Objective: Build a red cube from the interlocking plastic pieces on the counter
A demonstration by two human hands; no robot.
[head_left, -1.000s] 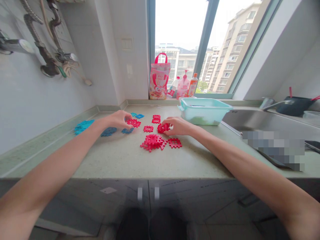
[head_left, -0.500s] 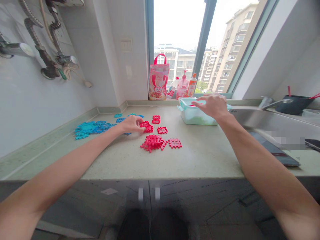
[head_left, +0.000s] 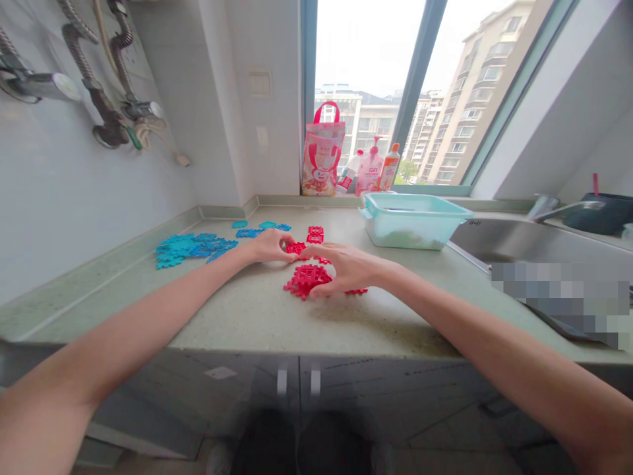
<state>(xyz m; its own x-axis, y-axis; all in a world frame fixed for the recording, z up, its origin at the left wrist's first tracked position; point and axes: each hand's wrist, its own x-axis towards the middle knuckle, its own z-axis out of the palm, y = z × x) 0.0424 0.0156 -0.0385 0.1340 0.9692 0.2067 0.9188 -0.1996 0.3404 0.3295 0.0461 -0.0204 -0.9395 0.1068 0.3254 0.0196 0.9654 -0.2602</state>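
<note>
Left hand: and there's the left hand (head_left: 270,245), palm down and curled, fingertips right at a small red plastic lattice tile (head_left: 296,248). Is it pinching that tile? Can't tell from this angle.

Right hand: the right hand (head_left: 346,267) arches palm down over a heap of interlocked red plastic lattice tiles (head_left: 302,282), its fingers reaching across to just beside the left hand. Open or closed on something? Can't tell; the fingers hide it.

Red tiles: the heap lies between both hands on the speckled green stone countertop (head_left: 237,310), with a pair of red tiles (head_left: 315,234) sitting just beyond.

Blue tiles: over to the left, a spread of blue plastic lattice tiles (head_left: 190,247) near the wall, and a smaller blue group (head_left: 252,232) further along.

Around them: a pale teal plastic tub (head_left: 410,227) on the right, beside a stainless steel sink (head_left: 514,241). A pink tote bag (head_left: 322,161) and cleaning bottles (head_left: 376,170) line the windowsill.
</note>
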